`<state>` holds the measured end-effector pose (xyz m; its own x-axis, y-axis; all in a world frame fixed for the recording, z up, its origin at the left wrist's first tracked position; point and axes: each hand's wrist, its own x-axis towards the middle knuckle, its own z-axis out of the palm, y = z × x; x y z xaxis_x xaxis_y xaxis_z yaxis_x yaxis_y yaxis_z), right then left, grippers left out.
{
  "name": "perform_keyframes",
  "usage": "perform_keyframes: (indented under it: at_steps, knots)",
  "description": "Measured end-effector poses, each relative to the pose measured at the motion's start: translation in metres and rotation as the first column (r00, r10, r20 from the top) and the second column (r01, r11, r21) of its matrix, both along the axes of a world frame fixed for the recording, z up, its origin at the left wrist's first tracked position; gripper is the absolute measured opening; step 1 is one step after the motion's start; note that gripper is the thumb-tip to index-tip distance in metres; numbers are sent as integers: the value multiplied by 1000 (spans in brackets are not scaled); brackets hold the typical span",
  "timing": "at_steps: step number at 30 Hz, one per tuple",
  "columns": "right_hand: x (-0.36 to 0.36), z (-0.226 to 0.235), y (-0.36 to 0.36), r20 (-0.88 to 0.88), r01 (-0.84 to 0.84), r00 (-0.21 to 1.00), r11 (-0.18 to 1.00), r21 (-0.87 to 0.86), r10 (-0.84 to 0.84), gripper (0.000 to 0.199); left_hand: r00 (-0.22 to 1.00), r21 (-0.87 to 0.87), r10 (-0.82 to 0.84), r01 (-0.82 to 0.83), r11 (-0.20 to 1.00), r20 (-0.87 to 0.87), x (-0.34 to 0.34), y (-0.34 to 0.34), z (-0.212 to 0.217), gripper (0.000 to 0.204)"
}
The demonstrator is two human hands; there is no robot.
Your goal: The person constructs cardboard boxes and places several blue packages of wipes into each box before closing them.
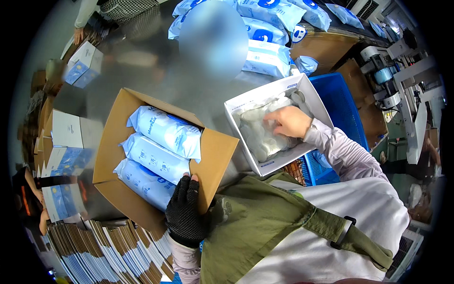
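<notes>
My left hand (185, 210), in a black dotted glove, reaches over the near edge of an open brown carton (106, 165). Its bare fingertips stretch out against the nearest packs. Three light-blue soft packs (156, 154) lie side by side in the carton. To the right, my bare right hand (291, 123) is inside a white box (274, 166), over a heap of translucent whitish round pieces (265, 142) that look like plastic lids. Its thumb and forefinger are apart, with nothing visible between them; the other fingers are partly hidden.
More blue packs (267, 57) are piled at the far side of the metal table (137, 71). A blue crate (347, 104) stands beside the white box. Flattened cartons (109, 246) are stacked at near left; white-and-blue boxes (66, 156) line the left edge. Another person's hand (78, 36) shows at far left.
</notes>
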<state>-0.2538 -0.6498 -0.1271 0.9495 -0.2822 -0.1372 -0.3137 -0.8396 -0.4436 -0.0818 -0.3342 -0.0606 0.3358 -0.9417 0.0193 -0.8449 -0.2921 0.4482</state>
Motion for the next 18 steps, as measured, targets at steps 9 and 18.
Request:
perform_keyframes:
  at_steps: [9, 18]
  knots:
    - [1, 68, -32, -22, 292, 956, 954, 69, -291, 10, 997, -82, 14, -7, 997, 77, -5, 4, -10, 67]
    - [143, 120, 88, 529, -416, 791, 904, 97, 307, 24, 997, -171, 16, -2, 985, 79, -5, 11, -16, 70]
